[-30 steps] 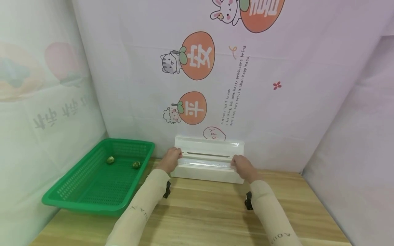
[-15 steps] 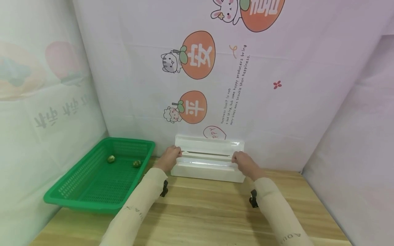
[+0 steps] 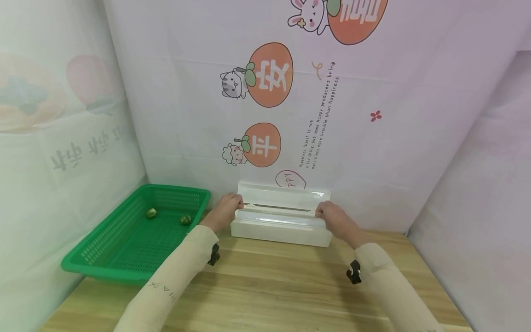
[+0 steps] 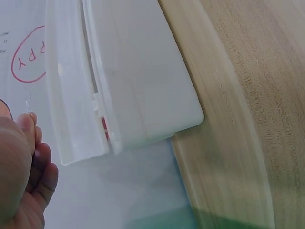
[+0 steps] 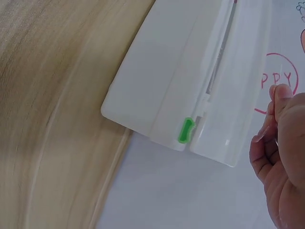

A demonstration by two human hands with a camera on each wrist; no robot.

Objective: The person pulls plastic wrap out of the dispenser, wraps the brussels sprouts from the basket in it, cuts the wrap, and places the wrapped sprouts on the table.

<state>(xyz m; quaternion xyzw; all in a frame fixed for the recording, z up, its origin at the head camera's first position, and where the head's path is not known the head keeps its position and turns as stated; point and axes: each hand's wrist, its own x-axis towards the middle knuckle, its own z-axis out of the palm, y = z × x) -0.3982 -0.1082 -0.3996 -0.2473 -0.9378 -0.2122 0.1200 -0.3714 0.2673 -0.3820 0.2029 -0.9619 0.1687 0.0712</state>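
Note:
A long white cling film dispenser point(image 3: 282, 234) stands at the back of the table, its see-through lid point(image 3: 275, 195) raised against the backdrop. Clear, shiny cling film point(image 3: 286, 219) shows in its opening. My left hand point(image 3: 224, 212) is at the dispenser's left end, thumb and fingers pinching the film's edge; a faint clear glint shows above the fingertips in the left wrist view. At the opposite end, my right hand point(image 3: 338, 222) pinches the film in the same manner. A green slider point(image 5: 186, 130) sits at one end of the cutter track.
A green plastic basket point(image 3: 93, 275) stands on the left, holding two small gold-and-green wrapped pieces point(image 3: 185, 220). The wooden table point(image 3: 265, 286) meets a white printed backdrop point(image 3: 344, 138) behind the dispenser, with white sheets along both sides.
Both wrists and forearms have spread slightly outward, and the hands have risen a little at the dispenser's ends. The head view has shifted slightly; the dispenser stays in place.

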